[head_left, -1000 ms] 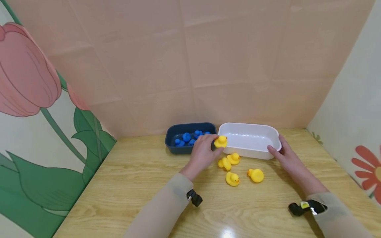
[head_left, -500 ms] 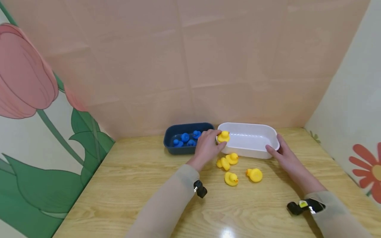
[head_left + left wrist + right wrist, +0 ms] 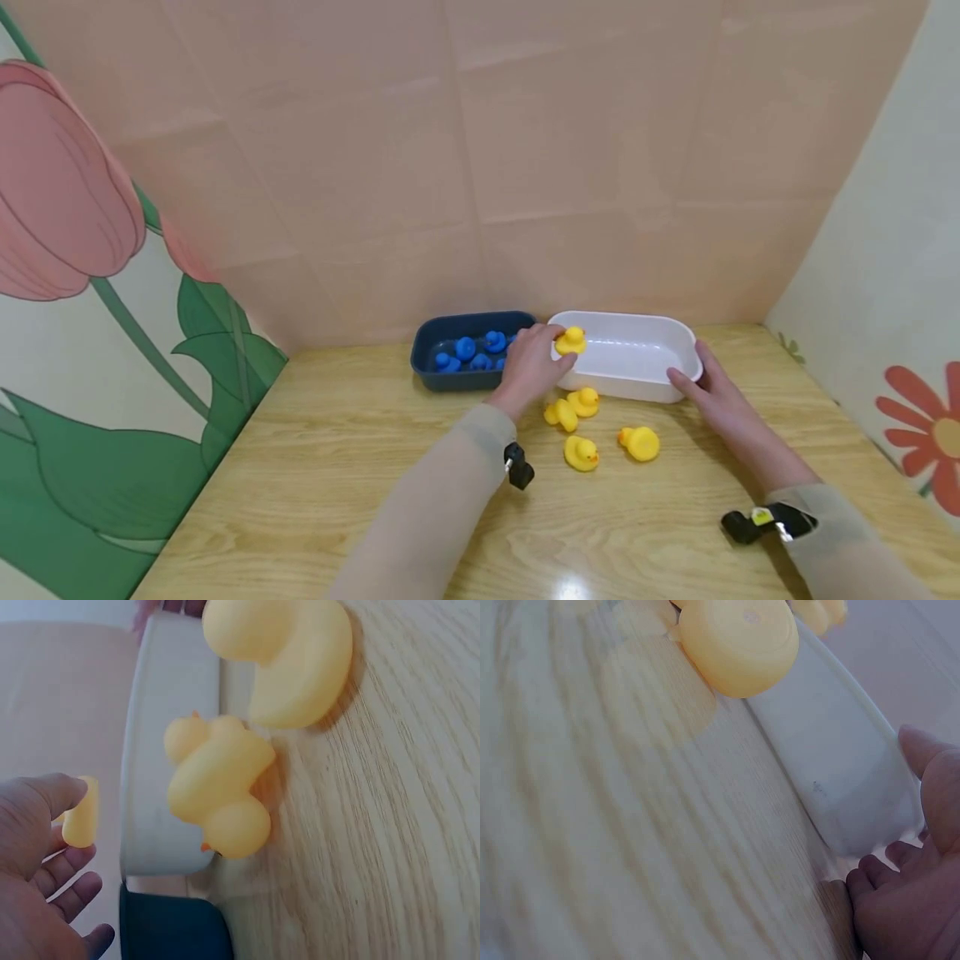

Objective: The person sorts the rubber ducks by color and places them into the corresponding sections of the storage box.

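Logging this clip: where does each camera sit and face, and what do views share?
Head: on the person's head, facing forward and down over the wood-grain table; left hand, right hand and beige sleeves show.
Left wrist: on that wrist, facing the left hand pinching a small yellow toy duck; the right hand shows partly at top.
Right wrist: on that wrist, facing the right hand gripping a rounded white plastic tray.
Both wrist views share that tray and loose yellow ducks.

Plain beige long sleeves (image 3: 427,508) run along the frame's bottom. Each bears a small black camera (image 3: 519,468), the lower-right one with a yellow label (image 3: 762,516).
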Demonstrator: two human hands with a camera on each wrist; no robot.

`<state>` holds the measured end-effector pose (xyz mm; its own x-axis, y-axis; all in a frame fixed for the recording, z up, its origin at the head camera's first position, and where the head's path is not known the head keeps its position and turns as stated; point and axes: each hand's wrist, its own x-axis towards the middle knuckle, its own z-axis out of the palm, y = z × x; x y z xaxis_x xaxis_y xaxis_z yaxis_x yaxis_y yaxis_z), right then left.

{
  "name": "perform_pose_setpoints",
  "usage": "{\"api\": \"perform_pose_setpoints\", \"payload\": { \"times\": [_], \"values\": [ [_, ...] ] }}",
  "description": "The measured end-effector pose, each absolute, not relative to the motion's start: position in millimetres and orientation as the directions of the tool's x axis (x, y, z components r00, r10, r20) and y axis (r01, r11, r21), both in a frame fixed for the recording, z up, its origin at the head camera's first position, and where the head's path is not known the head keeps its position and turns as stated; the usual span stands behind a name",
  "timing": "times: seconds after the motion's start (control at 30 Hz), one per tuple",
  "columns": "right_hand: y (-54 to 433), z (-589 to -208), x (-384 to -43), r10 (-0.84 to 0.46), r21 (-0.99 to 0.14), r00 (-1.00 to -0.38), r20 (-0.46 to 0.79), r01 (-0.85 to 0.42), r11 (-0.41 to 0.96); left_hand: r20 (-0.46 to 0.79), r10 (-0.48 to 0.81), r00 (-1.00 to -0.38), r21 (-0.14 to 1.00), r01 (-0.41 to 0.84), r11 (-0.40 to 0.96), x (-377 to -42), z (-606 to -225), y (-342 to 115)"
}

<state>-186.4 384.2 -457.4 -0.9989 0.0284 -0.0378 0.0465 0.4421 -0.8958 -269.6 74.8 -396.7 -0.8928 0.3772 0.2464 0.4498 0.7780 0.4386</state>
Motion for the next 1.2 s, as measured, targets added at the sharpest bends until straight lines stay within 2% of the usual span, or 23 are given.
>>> {"api": "perform_pose_setpoints", "payload": {
  "times": [0.23,0.73,0.97,1.2],
  "values": [
    [384,-459,-188,0.031,-0.893,-0.999,-0.036,0.046,0.448,0.258,0.356,-0.898,0.429,0.436,0.791,-271,-402,65],
    [393,-455,-184,0.038,-0.891,-0.998,-0.048,0.06,0.451,0.291,0.32,-0.902,0.583,0.432,0.688,-245,-410,44],
    [397,-456,-182,0.033,-0.895,-0.999,-0.041,0.051,0.443,0.338,0.309,-0.889,0.552,0.453,0.7,-227,-411,45],
    [396,-454,-181,0.035,-0.89,-0.998,-0.05,0.06,0.451,0.28,0.322,-0.904,0.61,0.427,0.668,-213,-411,42]
  ]
}}
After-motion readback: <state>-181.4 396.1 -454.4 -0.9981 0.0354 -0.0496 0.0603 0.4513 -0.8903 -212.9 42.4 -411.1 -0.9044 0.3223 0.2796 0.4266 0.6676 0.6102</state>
